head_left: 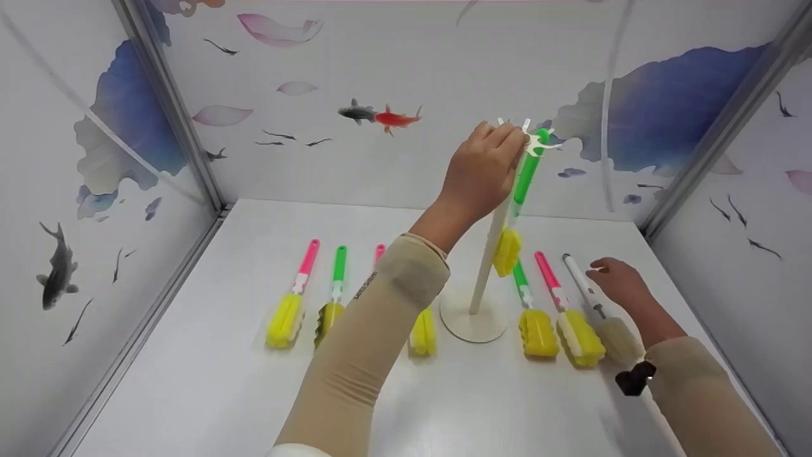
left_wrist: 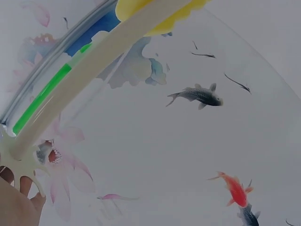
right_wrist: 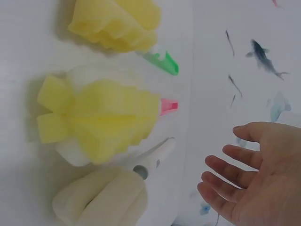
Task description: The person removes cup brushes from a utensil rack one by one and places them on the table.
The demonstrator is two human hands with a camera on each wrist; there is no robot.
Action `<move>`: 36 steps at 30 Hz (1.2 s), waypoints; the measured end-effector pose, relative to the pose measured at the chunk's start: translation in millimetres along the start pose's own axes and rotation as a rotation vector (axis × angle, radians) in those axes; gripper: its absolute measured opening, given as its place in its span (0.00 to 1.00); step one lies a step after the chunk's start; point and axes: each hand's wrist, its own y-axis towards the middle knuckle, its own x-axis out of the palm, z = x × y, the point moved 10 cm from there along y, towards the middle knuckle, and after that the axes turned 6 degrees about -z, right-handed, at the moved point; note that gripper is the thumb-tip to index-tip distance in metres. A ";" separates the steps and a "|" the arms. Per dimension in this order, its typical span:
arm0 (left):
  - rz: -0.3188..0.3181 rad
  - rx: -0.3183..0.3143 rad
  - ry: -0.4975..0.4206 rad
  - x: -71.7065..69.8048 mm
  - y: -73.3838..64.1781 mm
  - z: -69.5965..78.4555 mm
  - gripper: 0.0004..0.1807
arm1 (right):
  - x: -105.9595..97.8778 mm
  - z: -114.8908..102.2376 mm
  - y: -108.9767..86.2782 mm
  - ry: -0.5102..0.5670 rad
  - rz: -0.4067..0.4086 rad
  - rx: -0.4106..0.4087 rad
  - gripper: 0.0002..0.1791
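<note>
My left hand grips the hooked top of a cream stand, which leans while its round base meets the table. From one hook hangs a green-handled sponge bottle brush, its yellow head beside the pole. The left wrist view shows fingertips at the hooked crown. Over the table's right side, my right hand holds nothing, fingers loosely spread. Closest to it lies a white-handled brush with a pale sponge head; a pink-handled brush lies just left of that.
Another green-handled brush lies right of the stand's base. Left of the stand lie a pink-handled brush, a green-handled one and a third, partly behind my left arm. Printed panels enclose the white table.
</note>
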 end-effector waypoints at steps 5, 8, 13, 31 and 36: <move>-0.066 0.005 -0.046 -3.9 0.0 0.7 0.15 | -2.6 -38.5 -11.6 0.051 0.029 -0.098 0.28; -0.122 0.002 -0.051 -6.6 0.3 0.8 0.17 | -2.4 -62.5 -18.1 0.084 0.028 -0.141 0.27; -0.222 -0.008 0.004 -9.0 0.3 0.8 0.20 | -2.0 -102.4 -26.9 0.145 0.016 -0.190 0.27; -0.249 0.105 -0.064 -18.2 -2.3 8.9 0.16 | -16.6 -197.2 -66.3 0.326 0.263 -0.521 0.26; -0.123 0.124 -0.060 -24.8 -8.6 10.6 0.16 | -12.1 -198.1 -66.0 0.317 0.273 -0.501 0.23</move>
